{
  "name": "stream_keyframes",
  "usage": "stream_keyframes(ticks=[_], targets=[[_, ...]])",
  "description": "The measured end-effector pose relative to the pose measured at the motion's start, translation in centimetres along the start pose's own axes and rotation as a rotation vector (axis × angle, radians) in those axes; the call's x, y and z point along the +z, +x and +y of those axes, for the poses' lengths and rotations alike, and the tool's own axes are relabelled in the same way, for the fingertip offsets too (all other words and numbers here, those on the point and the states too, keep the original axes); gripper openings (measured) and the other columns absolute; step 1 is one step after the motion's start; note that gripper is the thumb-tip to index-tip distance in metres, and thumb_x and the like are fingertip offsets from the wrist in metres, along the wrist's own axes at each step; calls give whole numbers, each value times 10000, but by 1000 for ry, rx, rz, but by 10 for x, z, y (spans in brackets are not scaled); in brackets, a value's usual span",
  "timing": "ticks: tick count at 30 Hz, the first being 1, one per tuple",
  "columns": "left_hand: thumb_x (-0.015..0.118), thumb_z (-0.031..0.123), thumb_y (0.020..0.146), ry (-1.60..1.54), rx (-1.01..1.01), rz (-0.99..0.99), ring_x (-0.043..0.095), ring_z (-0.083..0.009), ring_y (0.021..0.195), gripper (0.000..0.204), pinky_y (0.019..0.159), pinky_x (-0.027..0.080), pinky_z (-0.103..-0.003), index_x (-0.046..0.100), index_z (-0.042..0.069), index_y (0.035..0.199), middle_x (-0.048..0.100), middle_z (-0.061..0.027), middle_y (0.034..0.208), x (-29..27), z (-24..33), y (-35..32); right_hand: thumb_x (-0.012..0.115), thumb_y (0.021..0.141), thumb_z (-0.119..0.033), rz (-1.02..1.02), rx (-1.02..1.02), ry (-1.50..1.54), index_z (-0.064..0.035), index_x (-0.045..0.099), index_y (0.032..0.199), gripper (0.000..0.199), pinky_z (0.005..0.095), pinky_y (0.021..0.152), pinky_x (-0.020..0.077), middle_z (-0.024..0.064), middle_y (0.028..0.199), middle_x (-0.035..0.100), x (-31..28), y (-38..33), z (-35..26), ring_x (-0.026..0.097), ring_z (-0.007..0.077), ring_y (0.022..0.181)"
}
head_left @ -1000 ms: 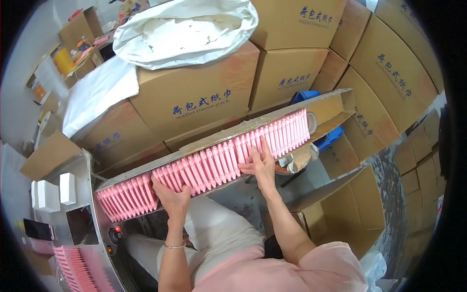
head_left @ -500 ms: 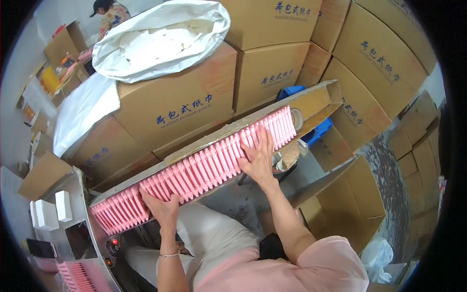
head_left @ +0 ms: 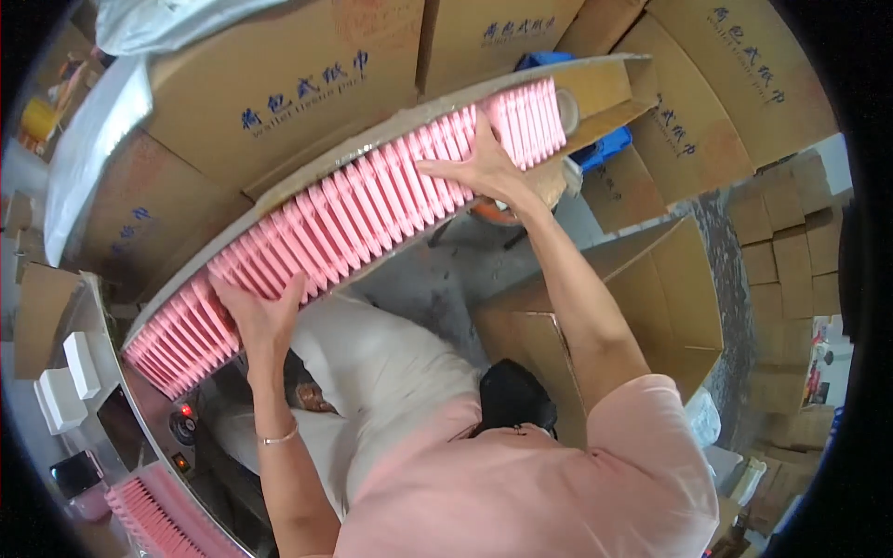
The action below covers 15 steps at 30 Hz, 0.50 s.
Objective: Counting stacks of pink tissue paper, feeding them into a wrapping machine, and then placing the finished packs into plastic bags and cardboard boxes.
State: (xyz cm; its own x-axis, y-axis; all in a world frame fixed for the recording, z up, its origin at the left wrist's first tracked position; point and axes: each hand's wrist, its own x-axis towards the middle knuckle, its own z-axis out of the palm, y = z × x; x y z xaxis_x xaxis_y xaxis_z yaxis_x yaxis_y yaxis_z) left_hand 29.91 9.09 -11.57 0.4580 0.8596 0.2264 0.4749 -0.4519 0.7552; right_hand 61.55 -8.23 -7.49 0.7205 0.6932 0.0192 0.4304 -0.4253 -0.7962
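A long row of thin pink tissue packs (head_left: 349, 219) stands on edge, side by side, in a long narrow cardboard trough (head_left: 609, 88) in front of me. My left hand (head_left: 260, 321) is at the lower left part of the row, its fingers pushed into a gap between packs and its thumb on the near side. Farther up to the right, my right hand (head_left: 488, 172) has its fingers in another gap, the thumb pointing left over the packs. Between them, both hands hold a long section. More packs stand beyond each hand. Some fingertips are hidden among the packs.
Large printed cartons (head_left: 307, 93) are stacked behind the trough. An open carton (head_left: 665, 298) stands at my right. A roll of tape (head_left: 567, 112) sits at the trough's right end. At left, a metal machine table (head_left: 130, 418) bears white blocks (head_left: 60, 400) and more pink packs (head_left: 153, 521).
The view has shifted, so the trough and row appear higher and farther left. Both hands remain at the row, and the gap beside the right hand's fingers shows more clearly.
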Motion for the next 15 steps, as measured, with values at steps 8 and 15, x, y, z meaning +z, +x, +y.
stream_keyframes(ticks=[8,15], targets=[[770,184,629,21,-29,170,370,-424,1315,1070,1149,278,-445,163,-158,1441,355,-321,1391,27,38,-2,936,574,-475,89,-80,-47,117,251,1401,1227,421,1142,318,275,1407,392,29,-9,-7,408,331,1336],[759,150,587,-137,-138,138,458,-386,1254,1085,1099,359,-406,169,-139,1450,411,-297,1366,16,39,-9,960,588,-328,74,-53,106,79,325,1343,1068,389,1057,421,198,1264,539,24,-17,-4,538,269,1189]])
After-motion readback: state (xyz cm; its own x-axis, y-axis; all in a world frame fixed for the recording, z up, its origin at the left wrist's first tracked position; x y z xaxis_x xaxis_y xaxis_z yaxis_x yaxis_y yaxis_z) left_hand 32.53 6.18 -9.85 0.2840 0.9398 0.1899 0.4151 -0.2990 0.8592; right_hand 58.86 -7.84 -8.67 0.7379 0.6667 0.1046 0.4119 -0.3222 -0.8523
